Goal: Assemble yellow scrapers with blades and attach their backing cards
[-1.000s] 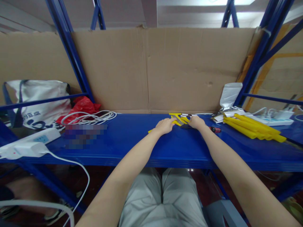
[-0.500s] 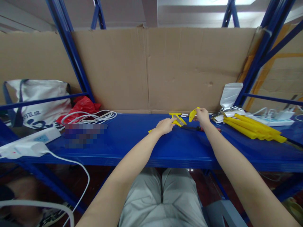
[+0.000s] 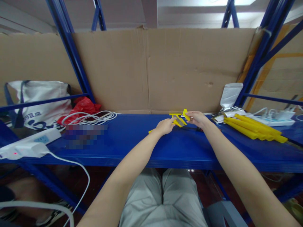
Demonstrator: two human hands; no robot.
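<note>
My left hand [image 3: 165,125] rests on the blue shelf [image 3: 142,142], fingers curled, pressing down on a yellow scraper-like tool with a metal blade [image 3: 178,120]. My right hand [image 3: 197,119] pinches a small yellow plastic piece [image 3: 185,114] and holds it just above and to the right of that tool. A dark screwdriver with a red handle [image 3: 208,128] lies under my right wrist, mostly hidden.
A pile of yellow plastic handles [image 3: 253,127] lies at the right beside a silver pouch [image 3: 230,94] and a white power strip [image 3: 272,120]. Coiled white cables [image 3: 90,117], a red bag [image 3: 81,107], a white tote bag [image 3: 38,102] and another power strip [image 3: 28,143] sit at the left. Cardboard [image 3: 151,69] backs the shelf.
My right hand lifted a small yellow piece off the shelf, raised it to the right, then brought it back left and down close to the tool under my left hand.
</note>
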